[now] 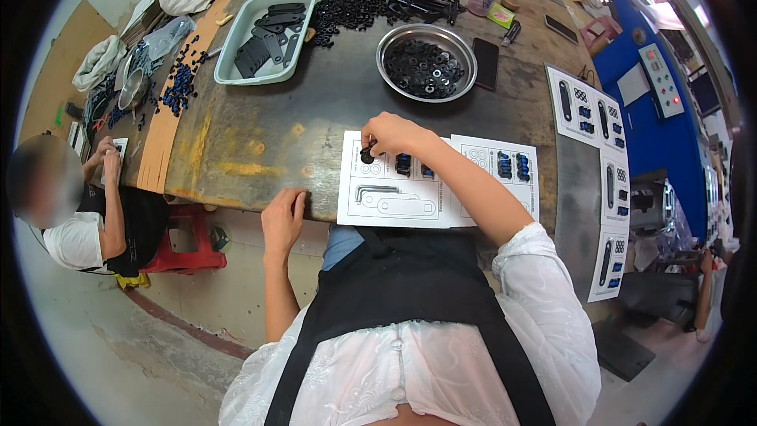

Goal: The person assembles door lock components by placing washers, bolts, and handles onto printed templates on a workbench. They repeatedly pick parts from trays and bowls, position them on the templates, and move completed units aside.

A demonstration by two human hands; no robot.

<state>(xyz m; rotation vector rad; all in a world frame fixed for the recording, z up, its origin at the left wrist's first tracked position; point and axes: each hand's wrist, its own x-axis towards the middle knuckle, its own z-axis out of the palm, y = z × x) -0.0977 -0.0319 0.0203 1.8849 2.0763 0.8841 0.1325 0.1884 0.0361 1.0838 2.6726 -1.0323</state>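
My right hand [390,136] pinches a few small black washers [367,155] over the upper left of a white printed card [347,197]. Printed outlines of rings and a wrench-like bar mark this card. On it lie an L-shaped hex key [377,189] and blue-and-black bolts [403,163]. Beside it on the right, a second card [493,209] carries more such bolts [523,167]. Resting at the table's front edge, my left hand [282,221] is loosely open and holds nothing. A round metal bowl [382,71] of black washers stands beyond the cards.
A pale green tray [223,67] holds flat black bars. Piles of small black parts [351,8] lie behind it. A phone [485,63] is beside the bowl. Finished-looking cards [587,138] line the right. At left, another person [106,213] works. A blue machine [658,102] stands right.
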